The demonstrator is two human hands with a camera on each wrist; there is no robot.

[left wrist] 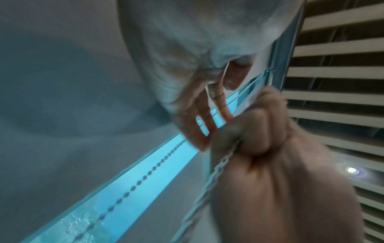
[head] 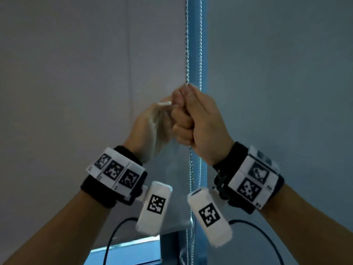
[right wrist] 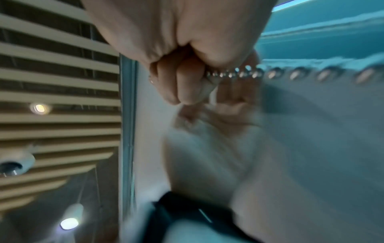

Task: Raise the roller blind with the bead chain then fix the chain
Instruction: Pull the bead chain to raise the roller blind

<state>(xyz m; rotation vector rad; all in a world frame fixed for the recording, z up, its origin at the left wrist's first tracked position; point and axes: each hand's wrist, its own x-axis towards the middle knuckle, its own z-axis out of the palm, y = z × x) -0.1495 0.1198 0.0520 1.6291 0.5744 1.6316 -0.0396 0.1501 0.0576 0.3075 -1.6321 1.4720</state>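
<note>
A grey roller blind (head: 76, 73) hangs down on the left beside a blue window frame (head: 203, 54). The silver bead chain (head: 187, 44) runs down in two strands in front of the frame. My right hand (head: 193, 119) is a closed fist gripping the left strand; the chain (left wrist: 218, 167) leaves the bottom of that fist (left wrist: 270, 148) and shows as beads (right wrist: 270, 74) at the fist (right wrist: 187, 57). My left hand (head: 150, 129) is blurred just left of the fist. Its fingers (left wrist: 199, 125) are spread and fairly straight, holding nothing I can see.
The blind's lower edge (head: 172, 229) sits low, with bright window glass (head: 124, 251) below it. A plain wall (head: 286, 73) lies right of the frame. Black cables (head: 114, 236) hang from both wrist cameras. A slatted ceiling with lamps (right wrist: 39, 108) shows overhead.
</note>
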